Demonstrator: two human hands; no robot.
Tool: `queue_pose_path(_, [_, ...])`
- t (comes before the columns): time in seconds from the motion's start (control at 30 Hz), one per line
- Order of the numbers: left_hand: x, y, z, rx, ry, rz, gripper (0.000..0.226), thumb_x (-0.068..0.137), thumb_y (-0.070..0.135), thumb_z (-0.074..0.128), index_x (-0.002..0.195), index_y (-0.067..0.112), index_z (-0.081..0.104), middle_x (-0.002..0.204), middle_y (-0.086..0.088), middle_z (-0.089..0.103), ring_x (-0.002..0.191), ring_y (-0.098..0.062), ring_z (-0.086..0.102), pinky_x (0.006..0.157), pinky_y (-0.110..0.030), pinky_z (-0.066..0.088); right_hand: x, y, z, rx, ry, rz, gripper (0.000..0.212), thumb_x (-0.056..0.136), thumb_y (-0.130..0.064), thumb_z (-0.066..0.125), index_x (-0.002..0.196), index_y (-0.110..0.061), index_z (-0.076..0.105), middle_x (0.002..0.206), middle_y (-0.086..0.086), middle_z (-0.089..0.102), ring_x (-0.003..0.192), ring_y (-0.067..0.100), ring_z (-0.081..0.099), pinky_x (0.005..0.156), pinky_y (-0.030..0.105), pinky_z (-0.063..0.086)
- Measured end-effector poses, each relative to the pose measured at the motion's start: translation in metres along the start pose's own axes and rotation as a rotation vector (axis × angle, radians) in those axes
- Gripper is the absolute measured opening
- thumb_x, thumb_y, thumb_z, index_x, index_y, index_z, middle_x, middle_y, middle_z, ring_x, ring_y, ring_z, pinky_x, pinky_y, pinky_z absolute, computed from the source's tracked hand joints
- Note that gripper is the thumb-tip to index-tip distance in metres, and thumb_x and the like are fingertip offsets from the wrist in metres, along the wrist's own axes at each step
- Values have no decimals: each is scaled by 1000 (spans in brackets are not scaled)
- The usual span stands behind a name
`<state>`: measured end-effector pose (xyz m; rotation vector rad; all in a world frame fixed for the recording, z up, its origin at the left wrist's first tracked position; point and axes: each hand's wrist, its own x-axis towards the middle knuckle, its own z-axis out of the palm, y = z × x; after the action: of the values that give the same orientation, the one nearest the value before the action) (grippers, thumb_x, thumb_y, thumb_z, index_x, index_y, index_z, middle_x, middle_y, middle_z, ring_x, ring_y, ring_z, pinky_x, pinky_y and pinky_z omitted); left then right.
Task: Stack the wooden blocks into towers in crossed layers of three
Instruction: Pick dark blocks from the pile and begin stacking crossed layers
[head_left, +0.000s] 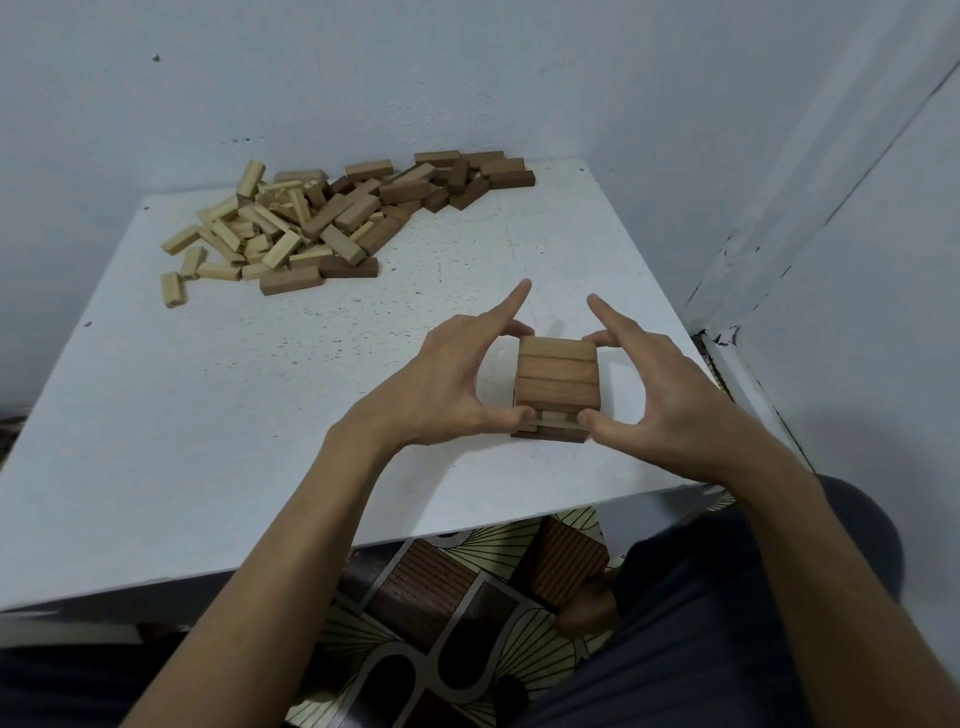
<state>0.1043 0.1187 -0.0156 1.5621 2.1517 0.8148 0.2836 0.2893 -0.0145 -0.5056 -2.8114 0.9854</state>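
Note:
A short tower (556, 384) of brown wooden blocks stands on the white table (208, 415), near its front right. Its top layer is three blocks lying side by side; the layers below run crosswise. My left hand (447, 384) holds the tower's left side, thumb at the near lower corner and fingers at the far corner, index finger pointing up. My right hand (654, 384) holds the right side the same way, thumb at the near lower corner.
A big loose pile of pale and dark wooden blocks (322, 218) lies at the table's far left and back. Walls close in behind and to the right. A patterned floor mat (467, 597) and my dark-clad legs are below the table's front edge.

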Motion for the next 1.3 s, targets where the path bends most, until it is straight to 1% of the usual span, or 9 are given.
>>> queue_pose_path(0.07, [-1, 0, 0, -2, -5, -2, 108, 75, 49, 67, 158, 30, 2, 144, 11, 47, 127, -11, 38, 108, -31, 25, 0, 1, 1, -3, -6, -1, 98, 83, -32, 74, 155, -41, 7, 122, -40, 33, 119, -7, 28, 88, 2, 21])
queue_pose_path(0.2, [-1, -3, 1, 0, -16, -9, 109, 75, 49, 68, 158, 31, 1, 143, 12, 48, 129, -12, 40, 111, -34, 27, 0, 4, 2, -2, -10, 3, 99, 83, -33, 74, 156, -40, 7, 130, -28, 36, 120, -6, 28, 89, 4, 20])
queue_pose_path(0.43, [-1, -7, 1, -2, -22, -12, 108, 76, 49, 68, 158, 32, 1, 144, 12, 48, 130, -12, 40, 111, -35, 29, -1, 4, 3, 12, -9, 3, 98, 83, -33, 74, 155, -40, 9, 132, -24, 38, 118, -7, 29, 89, 2, 21])
queue_pose_path(0.57, [-2, -7, 1, -5, -22, -9, 108, 76, 50, 68, 158, 32, 1, 144, 11, 48, 131, -11, 41, 109, -30, 28, -2, 4, 2, 22, -13, 5, 98, 83, -34, 74, 155, -42, 8, 132, -25, 38, 120, -5, 30, 93, 11, 22])
queue_pose_path(0.67, [-3, -8, 1, -15, -22, -12, 109, 75, 52, 69, 158, 34, 0, 145, 11, 47, 132, -9, 40, 109, -29, 28, -3, 3, 1, 28, -15, 6, 100, 82, -35, 75, 155, -42, 7, 134, -25, 39, 120, -5, 30, 93, 10, 23])
queue_pose_path(0.8, [-6, -10, 1, -52, -23, -43, 110, 74, 59, 69, 157, 39, 0, 146, 15, 45, 132, -2, 40, 108, -26, 28, -5, 1, -4, 44, 8, 19, 100, 81, -42, 75, 155, -44, 8, 143, -21, 39, 130, 1, 32, 101, 24, 24])
queue_pose_path(0.97, [-8, -15, -4, -176, 75, -88, 88, 79, 72, 56, 154, 46, 18, 138, 24, 50, 127, 8, 44, 102, -19, 31, 7, 4, -17, 128, 45, 8, 82, 80, -63, 59, 151, -50, 21, 142, -23, 46, 134, 1, 39, 109, 31, 32])
queue_pose_path(1.13, [7, -28, -14, -237, 210, -136, 69, 86, 69, 52, 146, 37, 44, 130, 20, 59, 119, 7, 53, 103, -22, 38, 51, -9, -31, 195, 20, -25, 65, 87, -67, 46, 146, -42, 38, 129, -21, 54, 120, -5, 50, 101, 19, 37])
queue_pose_path(1.3, [40, -54, -28, -113, 332, -153, 48, 94, 49, 58, 137, 28, 57, 125, 12, 63, 113, 0, 57, 97, -24, 44, 119, -11, -34, 178, -4, -18, 47, 98, -50, 45, 141, -32, 50, 125, -11, 57, 109, 4, 54, 80, 6, 35])
